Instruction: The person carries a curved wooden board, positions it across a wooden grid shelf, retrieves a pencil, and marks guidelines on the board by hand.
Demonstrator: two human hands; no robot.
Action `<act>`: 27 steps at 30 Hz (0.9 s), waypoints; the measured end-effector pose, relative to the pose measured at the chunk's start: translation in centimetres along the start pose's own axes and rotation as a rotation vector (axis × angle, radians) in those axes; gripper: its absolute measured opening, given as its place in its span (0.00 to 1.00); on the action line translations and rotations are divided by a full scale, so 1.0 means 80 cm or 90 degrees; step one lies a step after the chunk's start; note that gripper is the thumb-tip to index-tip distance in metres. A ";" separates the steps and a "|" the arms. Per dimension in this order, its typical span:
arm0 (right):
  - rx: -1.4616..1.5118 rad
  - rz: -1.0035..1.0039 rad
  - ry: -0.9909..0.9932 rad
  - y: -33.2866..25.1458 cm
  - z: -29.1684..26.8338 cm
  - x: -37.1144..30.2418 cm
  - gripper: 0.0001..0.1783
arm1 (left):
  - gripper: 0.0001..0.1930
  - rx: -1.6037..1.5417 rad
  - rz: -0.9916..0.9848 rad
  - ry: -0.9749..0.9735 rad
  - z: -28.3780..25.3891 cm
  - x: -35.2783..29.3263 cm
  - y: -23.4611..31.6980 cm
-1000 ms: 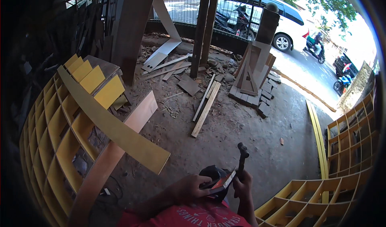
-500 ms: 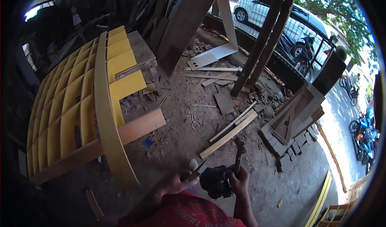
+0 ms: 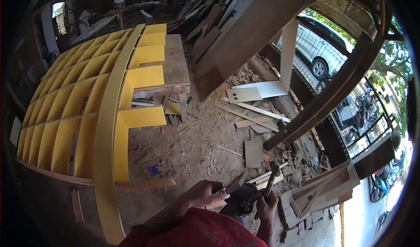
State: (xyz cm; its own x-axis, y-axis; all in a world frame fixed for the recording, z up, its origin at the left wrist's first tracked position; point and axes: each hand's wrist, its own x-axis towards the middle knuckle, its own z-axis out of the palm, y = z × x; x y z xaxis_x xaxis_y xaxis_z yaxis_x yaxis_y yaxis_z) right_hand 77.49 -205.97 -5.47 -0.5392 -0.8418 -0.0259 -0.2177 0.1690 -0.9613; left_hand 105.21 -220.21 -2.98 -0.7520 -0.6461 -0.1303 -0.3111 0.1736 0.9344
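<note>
My left hand [image 3: 209, 195] is closed around a flat, dark, blade-like piece [image 3: 236, 182], whose reddish-brown pointed end sticks out to the right; its exact kind is unclear. In my right hand [image 3: 267, 203] is a hammer [image 3: 270, 183], gripped by its handle with the head up. Between my hands lies a dark black bundle [image 3: 238, 199], partly hidden by them and too dark to identify. Both hands are close together in front of my red shirt, above the littered ground.
On the left stands a large yellow wooden grid frame [image 3: 65, 133] with a long curved-looking board [image 3: 106, 137] across it. A worn wooden table [image 3: 175, 54] is behind. Boards [image 3: 251, 93], posts [image 3: 332, 98] and a brick pile [image 3: 291, 209] lie ahead and right.
The view has swung, so the yellow frame looks more upright and the posts sit further right. My hands remain near each other, still holding the hammer and the blade-like piece.
</note>
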 end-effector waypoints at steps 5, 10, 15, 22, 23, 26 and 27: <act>-0.011 -0.022 -0.047 0.006 0.052 0.152 0.07 | 0.25 -0.026 -0.085 0.067 -0.054 0.067 -0.028; 0.004 -0.069 -0.172 0.010 0.124 0.321 0.05 | 0.17 -0.109 -0.168 0.229 -0.106 0.132 -0.049; 0.016 -0.038 -0.304 -0.020 0.206 0.505 0.04 | 0.17 -0.035 -0.273 0.366 -0.173 0.242 -0.071; 0.054 -0.130 -0.445 -0.105 0.327 0.721 0.06 | 0.19 0.029 -0.359 0.497 -0.286 0.360 -0.073; 0.048 -0.133 -0.462 -0.106 0.343 0.744 0.06 | 0.19 0.020 -0.365 0.510 -0.297 0.375 -0.077; 0.037 -0.152 -0.476 -0.107 0.402 0.822 0.07 | 0.22 -0.018 -0.381 0.533 -0.341 0.427 -0.106; 0.025 -0.137 -0.487 -0.107 0.421 0.840 0.07 | 0.22 -0.076 -0.370 0.542 -0.356 0.441 -0.119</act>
State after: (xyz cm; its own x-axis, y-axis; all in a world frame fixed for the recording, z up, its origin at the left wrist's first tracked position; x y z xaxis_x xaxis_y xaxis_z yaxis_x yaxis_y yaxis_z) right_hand 70.55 -281.23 -8.20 0.2224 -0.9749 -0.0056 -0.2172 -0.0439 -0.9751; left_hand 98.22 -265.81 -7.01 0.1692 -0.9263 -0.3368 -0.4002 -0.3769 0.8353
